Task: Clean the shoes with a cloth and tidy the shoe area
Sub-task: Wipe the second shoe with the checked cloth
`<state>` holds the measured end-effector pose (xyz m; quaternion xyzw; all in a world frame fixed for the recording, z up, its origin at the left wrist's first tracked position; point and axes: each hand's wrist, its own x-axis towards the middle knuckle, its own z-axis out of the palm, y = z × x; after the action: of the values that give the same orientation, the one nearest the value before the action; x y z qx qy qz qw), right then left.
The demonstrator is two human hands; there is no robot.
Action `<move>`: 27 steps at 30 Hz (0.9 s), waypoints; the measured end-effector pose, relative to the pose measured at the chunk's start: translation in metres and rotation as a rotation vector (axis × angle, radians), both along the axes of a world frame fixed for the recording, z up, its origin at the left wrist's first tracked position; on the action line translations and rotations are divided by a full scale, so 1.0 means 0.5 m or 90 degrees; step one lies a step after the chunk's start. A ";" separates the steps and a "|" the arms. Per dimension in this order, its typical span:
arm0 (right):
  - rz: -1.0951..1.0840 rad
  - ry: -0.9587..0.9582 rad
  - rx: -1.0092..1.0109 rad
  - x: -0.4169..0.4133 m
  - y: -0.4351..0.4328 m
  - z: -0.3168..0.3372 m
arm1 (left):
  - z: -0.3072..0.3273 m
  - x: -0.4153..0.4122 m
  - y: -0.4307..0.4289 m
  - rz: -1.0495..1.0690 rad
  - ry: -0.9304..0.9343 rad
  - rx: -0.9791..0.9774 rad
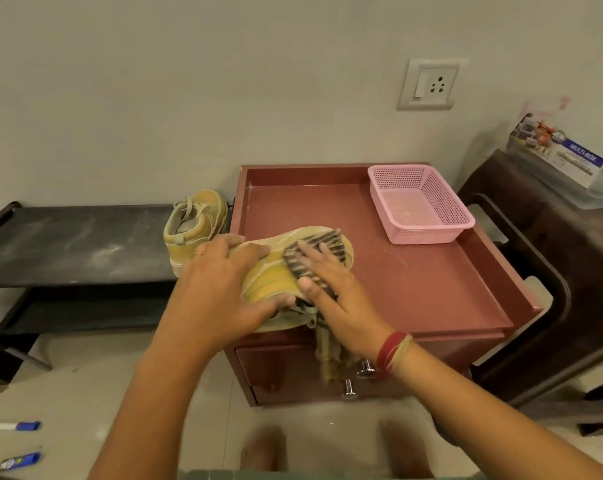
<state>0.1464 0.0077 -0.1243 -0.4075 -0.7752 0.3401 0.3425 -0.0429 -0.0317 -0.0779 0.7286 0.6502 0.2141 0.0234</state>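
A tan-yellow shoe [276, 271] lies on its side at the front left of the red cabinet top [414, 278]. My left hand [220, 282] grips the shoe, fingers over its upper edge and thumb under it. My right hand [331, 289] presses a dark striped cloth [307, 251] flat against the shoe's sole with straight fingers. The cloth's loose end hangs down past the cabinet front. The second tan-yellow shoe [194, 226] stands upright on the black rack [68, 244], right beside the cabinet.
An empty pink mesh basket [418, 202] sits at the cabinet's back right. A dark plastic chair [553, 271] with a printed box [563, 154] stands to the right. Two blue markers [19, 441] lie on the floor at lower left. A wall socket [431, 84] is above.
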 end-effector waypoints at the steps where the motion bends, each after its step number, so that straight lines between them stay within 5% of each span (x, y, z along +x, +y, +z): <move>1: 0.037 -0.007 0.008 -0.009 -0.012 0.000 | 0.005 -0.012 -0.006 0.011 -0.003 -0.038; 6: 0.029 0.007 -0.008 -0.015 -0.001 0.004 | 0.012 0.021 -0.009 0.054 0.105 -0.049; 12: -0.147 -0.034 -0.043 0.000 0.044 0.009 | 0.012 0.054 0.014 0.071 0.147 -0.079; 16: 0.069 -0.047 0.031 -0.011 0.009 0.001 | 0.008 0.034 -0.001 0.043 0.043 -0.049; 20: -0.115 -0.038 -0.026 0.017 0.050 -0.009 | 0.007 0.034 0.004 0.023 0.029 -0.111; 25: 0.096 0.005 0.016 -0.016 -0.003 -0.028 | 0.002 0.028 0.008 0.005 -0.020 -0.090; 27: -0.006 0.079 -0.055 -0.007 0.023 -0.032 | 0.006 0.030 0.011 0.014 -0.028 -0.101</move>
<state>0.1430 0.0190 -0.1404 -0.4039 -0.7351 0.3963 0.3734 -0.0278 -0.0260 -0.0750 0.7125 0.6724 0.1778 0.0929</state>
